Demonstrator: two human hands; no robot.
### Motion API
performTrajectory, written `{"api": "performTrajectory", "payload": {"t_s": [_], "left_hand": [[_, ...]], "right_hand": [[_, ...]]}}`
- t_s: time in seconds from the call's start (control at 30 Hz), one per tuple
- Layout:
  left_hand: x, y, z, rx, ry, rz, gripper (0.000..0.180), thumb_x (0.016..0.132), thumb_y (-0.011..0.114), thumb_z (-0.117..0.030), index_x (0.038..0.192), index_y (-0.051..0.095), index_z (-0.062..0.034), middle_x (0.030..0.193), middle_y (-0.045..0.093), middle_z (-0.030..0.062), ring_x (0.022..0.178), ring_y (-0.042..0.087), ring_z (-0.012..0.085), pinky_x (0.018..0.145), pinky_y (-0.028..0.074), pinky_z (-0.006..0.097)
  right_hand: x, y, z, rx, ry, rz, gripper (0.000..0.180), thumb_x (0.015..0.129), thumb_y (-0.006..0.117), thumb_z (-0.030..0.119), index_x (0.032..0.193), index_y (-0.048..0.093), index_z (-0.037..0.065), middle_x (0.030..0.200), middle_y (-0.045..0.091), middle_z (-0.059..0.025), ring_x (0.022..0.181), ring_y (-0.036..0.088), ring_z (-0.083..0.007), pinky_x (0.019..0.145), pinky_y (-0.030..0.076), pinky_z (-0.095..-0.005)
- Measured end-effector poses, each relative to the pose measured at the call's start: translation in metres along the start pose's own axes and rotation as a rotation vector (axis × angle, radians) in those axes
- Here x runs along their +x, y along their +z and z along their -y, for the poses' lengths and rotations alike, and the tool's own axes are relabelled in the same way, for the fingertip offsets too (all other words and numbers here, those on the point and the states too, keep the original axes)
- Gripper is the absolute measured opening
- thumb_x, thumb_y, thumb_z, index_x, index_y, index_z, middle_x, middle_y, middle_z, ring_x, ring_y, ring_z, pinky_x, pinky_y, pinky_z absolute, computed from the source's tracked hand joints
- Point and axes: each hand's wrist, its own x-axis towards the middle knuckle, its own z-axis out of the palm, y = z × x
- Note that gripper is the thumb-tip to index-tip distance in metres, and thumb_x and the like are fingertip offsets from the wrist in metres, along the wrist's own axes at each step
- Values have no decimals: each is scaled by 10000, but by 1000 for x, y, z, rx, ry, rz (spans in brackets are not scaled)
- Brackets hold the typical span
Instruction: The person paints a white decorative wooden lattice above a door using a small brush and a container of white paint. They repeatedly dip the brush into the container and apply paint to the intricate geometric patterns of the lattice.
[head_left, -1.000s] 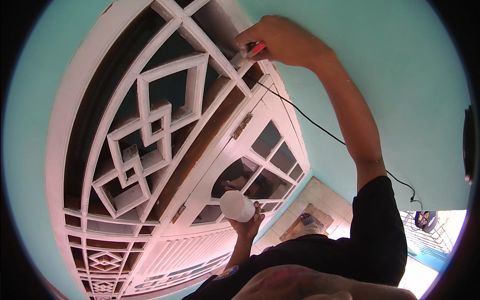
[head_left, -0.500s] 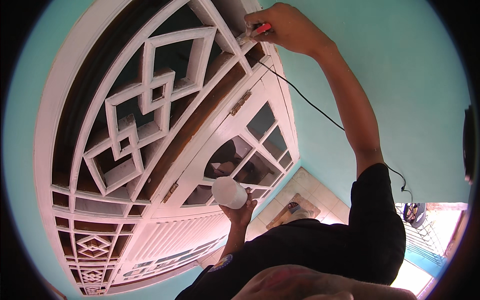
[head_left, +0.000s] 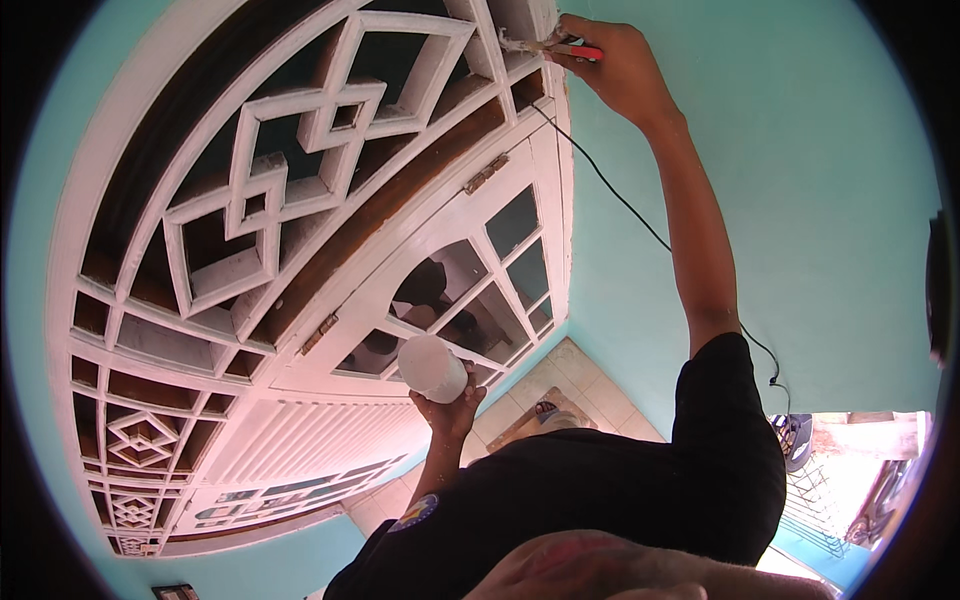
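My right hand point(head_left: 628, 78) is raised high and closed around a small paintbrush point(head_left: 580, 51) with a red handle. Its whitish bristles reach the white wooden lattice point(head_left: 395, 118) at the upper corner, where the frame meets the wall. Lower down, my left hand point(head_left: 450, 410) grips a white cylindrical container point(head_left: 430, 367) from beneath and the side; what is inside cannot be seen. Brown wood shows between the white-coated bars of the lattice.
A white door point(head_left: 330, 375) with glass panes and hinges stands below the lattice. Across the turquoise wall point(head_left: 810, 200) hangs a black cable point(head_left: 620, 195). A mat point(head_left: 510, 420) lies on the tiled floor, and a wire rack point(head_left: 815, 500) stands at lower right.
My view has shifted, so the lattice and door sit further left. The brush, in my right hand, has turned to lie more level. My left hand still holds the container.
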Motion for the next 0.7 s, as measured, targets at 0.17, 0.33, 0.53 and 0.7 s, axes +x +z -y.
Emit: {"api": "performTrajectory", "payload": {"t_s": [0.17,0.33,0.53,0.7], "left_hand": [[-16,5,1,-75,47,0,716,872,494,-664,1300,485,-91,1093,545,208,790,515,263,684,450,364],[-32,-31,-8,3,8,-38,776,792,547,-683,1304,512,-100,1146,563,180,827,531,258,671,441,361],[-63,-29,-14,-132,70,41,764,801,525,-662,1303,514,-86,1124,569,187,818,534,262,678,452,372],[-77,-28,-12,-157,95,-177,661,839,457,-624,1271,528,-128,1090,574,190,740,530,279,639,436,379]], "right_hand": [[-21,-30,30,100,104,112,216,823,764,39,974,614,0,806,699,-117,626,625,-204,624,502,-312],[-10,-1,14,-76,-41,-86,180,846,740,192,957,657,77,829,713,-62,700,647,-269,641,502,-358],[-12,-7,13,149,43,22,181,858,737,193,947,655,58,849,730,-64,705,655,-281,669,519,-369],[-6,-1,13,-24,166,58,244,854,774,141,853,595,-24,788,700,-84,666,671,-130,601,508,-268]]}}
